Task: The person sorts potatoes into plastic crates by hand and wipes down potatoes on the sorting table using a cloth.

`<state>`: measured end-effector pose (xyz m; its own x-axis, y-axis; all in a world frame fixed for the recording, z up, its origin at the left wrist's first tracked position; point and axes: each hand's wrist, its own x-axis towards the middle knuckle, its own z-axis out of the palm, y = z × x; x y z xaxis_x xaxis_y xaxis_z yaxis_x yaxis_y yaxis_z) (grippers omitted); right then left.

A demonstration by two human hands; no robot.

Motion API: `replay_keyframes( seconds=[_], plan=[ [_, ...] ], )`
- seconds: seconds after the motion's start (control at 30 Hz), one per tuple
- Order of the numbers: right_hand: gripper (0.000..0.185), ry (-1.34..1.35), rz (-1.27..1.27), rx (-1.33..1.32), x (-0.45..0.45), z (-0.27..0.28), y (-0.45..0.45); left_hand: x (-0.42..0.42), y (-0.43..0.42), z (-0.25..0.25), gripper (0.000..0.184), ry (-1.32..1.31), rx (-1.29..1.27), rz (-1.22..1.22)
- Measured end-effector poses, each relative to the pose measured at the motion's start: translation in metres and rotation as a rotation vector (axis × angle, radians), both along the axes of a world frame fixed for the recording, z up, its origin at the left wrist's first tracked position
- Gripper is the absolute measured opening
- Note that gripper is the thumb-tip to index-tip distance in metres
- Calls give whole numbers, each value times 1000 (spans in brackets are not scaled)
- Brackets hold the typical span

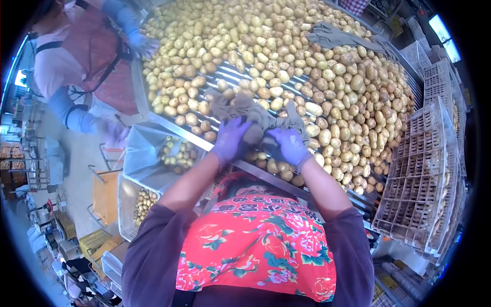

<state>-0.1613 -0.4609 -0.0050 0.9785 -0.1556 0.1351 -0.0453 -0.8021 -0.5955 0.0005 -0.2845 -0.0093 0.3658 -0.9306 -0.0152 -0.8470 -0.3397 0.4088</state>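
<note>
Both my hands are in purple gloves at the near edge of a roller table heaped with potatoes [358, 117]. My left hand [231, 139] is closed on a grey cloth [248, 110], its fingers curled over the near side. Close by on the right, my right hand [290, 147] also grips the cloth, part of which hangs past its fingers. The bunched cloth fills the gap between the hands. Whether a potato is wrapped inside it cannot be made out. Loose potatoes lie around and under the hands on the metal rollers [230, 77].
A metal rim [179, 134] runs along the table's near side. Below it, at left, hangs a plastic-lined bin [146, 153] with potatoes inside. Stacked plastic crates [417, 179] stand at right. Another grey cloth [342, 37] lies on the far potatoes. A gloved co-worker [97, 56] stands at left.
</note>
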Motion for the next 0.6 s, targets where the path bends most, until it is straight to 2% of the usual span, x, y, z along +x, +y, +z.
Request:
replay_keyframes(
  seconds=[0.07, 0.1, 0.13, 0.2, 0.23, 0.27, 0.3, 0.33, 0.37, 0.4, 0.47, 0.5, 0.53, 0.57, 0.6],
  plan=[
    [42, -174, -120, 301, -5, 24, -18, 21, -18, 40, 44, 1692, -365, 214],
    [45, -192, -236, 396, -14, 39, -26, 15, -22, 76, 41, 1034, -540, 197],
    [46, -199, -303, 523, -31, 57, -36, 15, -26, 131, 41, 755, -455, 36],
    [46, -239, -387, 800, -65, 91, -63, 36, -18, 148, 37, 941, -659, 180],
    [43, -277, -475, 773, -79, 103, -76, 46, -14, 156, 35, 1023, -773, 243],
    [40, -314, -560, 746, -95, 116, -88, 52, -16, 163, 32, 680, -913, 146],
    [38, -406, -558, 710, -113, 132, -97, 58, -12, 163, 43, 250, -927, 82],
    [36, -498, -553, 672, -128, 147, -105, 55, -12, 177, 47, 106, -876, 20],
    [38, -555, -538, 525, -139, 157, -113, 52, -11, 190, 51, -38, -835, -42],
    [49, -514, -563, 452, -147, 158, -124, 40, -16, 197, 48, 55, -849, -40],
    [65, -377, -695, 92, -160, 171, -124, 15, -24, 211, 44, 241, -883, -32],
    [77, -410, -550, -426, -166, 169, -118, -4, -29, 220, 44, 288, -896, -41],
    [84, -349, -641, -12, -160, 180, -107, -18, -39, 231, 41, -6, -870, -112],
    [87, -407, -515, -2, -155, 165, -105, -31, -48, 242, 38, -304, -869, -164],
    [89, -462, -389, 9, -150, 149, -101, -44, -57, 249, 33, -395, -888, -249]
  ],
)
